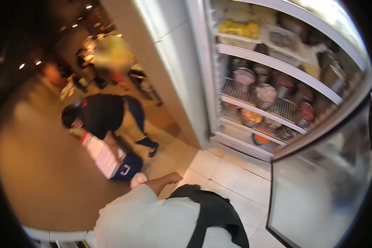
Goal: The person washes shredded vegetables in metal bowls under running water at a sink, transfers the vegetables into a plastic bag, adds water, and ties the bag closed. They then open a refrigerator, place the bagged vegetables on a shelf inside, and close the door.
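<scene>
Low in the view, my left forearm comes out of a white sleeve [132, 206], beside a black apron [219, 211]. My left hand [175, 177] is over the edge of the white tiled floor, touching nothing that I can see. Its fingers are too small and blurred to read. My right hand is out of view. To the right stands an upright fridge [252, 60] with its glass door [318, 182] swung open. On its wire shelves are several metal containers of food, including one of pale pieces [266, 94] and one of dark red food [306, 112].
A white basket of yellow items [239, 37] and a clear tub [283, 43] sit on an upper shelf. A pale wall edge [169, 53] borders the fridge. Beyond it, a person in dark clothes [101, 113] bends over a white-and-blue bag [111, 161]. More people are blurred behind.
</scene>
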`<state>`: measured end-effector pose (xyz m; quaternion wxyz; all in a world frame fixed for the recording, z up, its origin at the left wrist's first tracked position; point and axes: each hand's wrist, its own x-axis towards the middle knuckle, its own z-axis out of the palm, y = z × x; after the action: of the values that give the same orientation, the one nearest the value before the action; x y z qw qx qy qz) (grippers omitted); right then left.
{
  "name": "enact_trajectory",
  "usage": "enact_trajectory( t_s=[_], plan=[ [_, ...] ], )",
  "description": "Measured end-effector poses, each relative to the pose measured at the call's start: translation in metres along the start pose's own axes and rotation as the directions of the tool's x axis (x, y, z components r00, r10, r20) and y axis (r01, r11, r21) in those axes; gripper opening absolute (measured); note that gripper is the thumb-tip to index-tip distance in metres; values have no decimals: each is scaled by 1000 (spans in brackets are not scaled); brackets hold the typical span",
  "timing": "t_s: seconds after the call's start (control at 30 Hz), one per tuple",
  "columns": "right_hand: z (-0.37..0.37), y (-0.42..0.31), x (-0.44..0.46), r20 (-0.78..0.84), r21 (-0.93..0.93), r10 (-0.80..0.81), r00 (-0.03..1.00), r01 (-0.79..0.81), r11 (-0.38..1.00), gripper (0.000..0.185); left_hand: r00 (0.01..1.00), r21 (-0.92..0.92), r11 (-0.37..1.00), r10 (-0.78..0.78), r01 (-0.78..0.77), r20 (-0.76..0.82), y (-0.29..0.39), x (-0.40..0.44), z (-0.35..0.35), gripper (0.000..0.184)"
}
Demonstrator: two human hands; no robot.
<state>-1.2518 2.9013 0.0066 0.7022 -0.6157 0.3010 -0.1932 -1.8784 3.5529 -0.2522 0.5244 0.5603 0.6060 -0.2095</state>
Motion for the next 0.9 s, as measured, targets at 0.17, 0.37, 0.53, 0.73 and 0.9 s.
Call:
enact_trajectory(
  t_s=[0.17, 0.37, 0.53, 0.73, 0.9],
  plan=[
    [-89, 12, -43, -25, 143, 67, 997, -63, 988, 46, 948, -119, 941, 317, -318, -24, 98, 51, 12, 37],
    [-155, 51, -169, 160, 230, 239, 958, -272, 934, 47, 721, -65, 753, 649, -655, 243, 189, 43, 45, 42],
    [-145, 77, -292, 624, 58, 246, 742, -358, 932, 25, 570, -213, 755, 620, -620, 539, 220, -51, 44, 45],
    [-171, 109, -291, 770, -567, 332, 545, 346, 748, 37, 483, -340, 678, 717, -652, 503, 201, -38, 26, 40],
    [-225, 175, -249, 227, -808, 791, 568, -343, 479, 54, 330, -427, 643, 727, -636, 602, 209, -63, -68, 50]
  ],
)
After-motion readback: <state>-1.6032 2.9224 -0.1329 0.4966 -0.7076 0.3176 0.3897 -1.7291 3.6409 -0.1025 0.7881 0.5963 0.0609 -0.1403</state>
